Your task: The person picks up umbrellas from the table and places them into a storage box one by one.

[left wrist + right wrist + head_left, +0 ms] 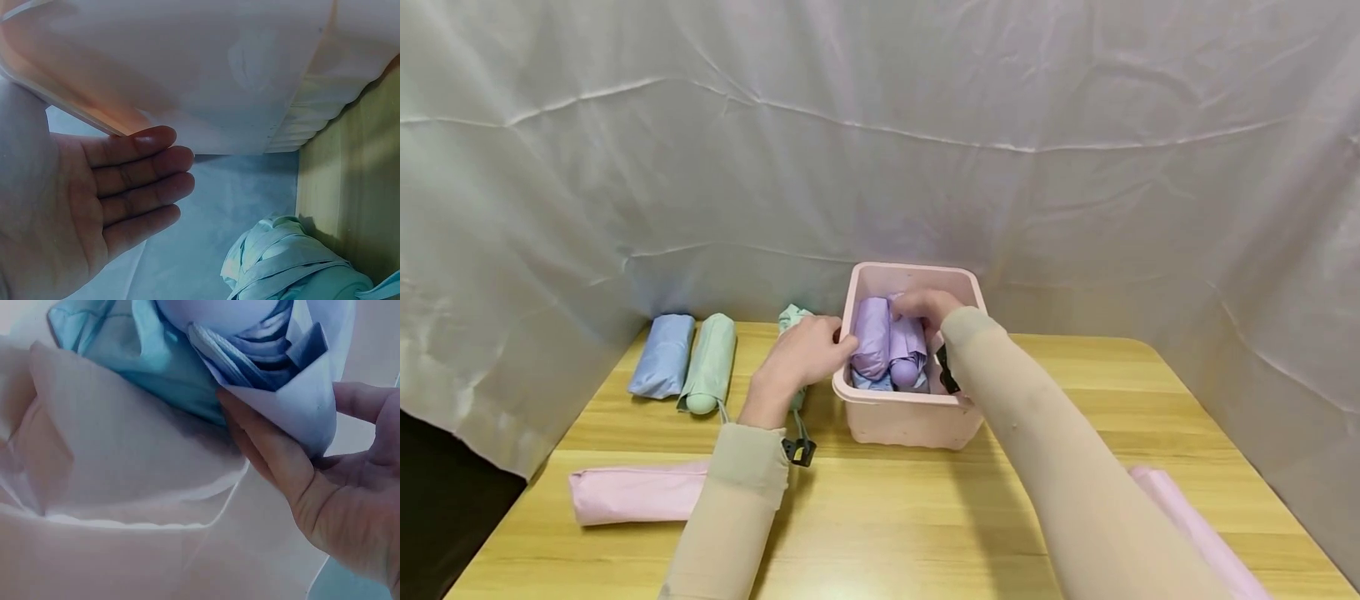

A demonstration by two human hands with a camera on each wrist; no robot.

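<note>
Seemingly to keep it from sliding, the left hand point(801, 354) rests against the left wall of a pink bin point(910, 417) at the middle of a wooden table point(925, 517). Its fingers lie straight and together, flat by the bin's rim, gripping nothing. The right hand point(925, 307) reaches over the near rim into the bin, forearm stretched forward from the near right, and its fingers curl round a folded lilac umbrella point(891, 337), which lies inside on top of a blue one point(868, 382). Just left of the bin, partly behind the left hand, lies a mint umbrella point(792, 318). Farther left sit a green umbrella point(711, 360) and a blue pouch point(662, 354) side by side. A pink pouch point(636, 493) lies near, under the left sleeve.
</note>
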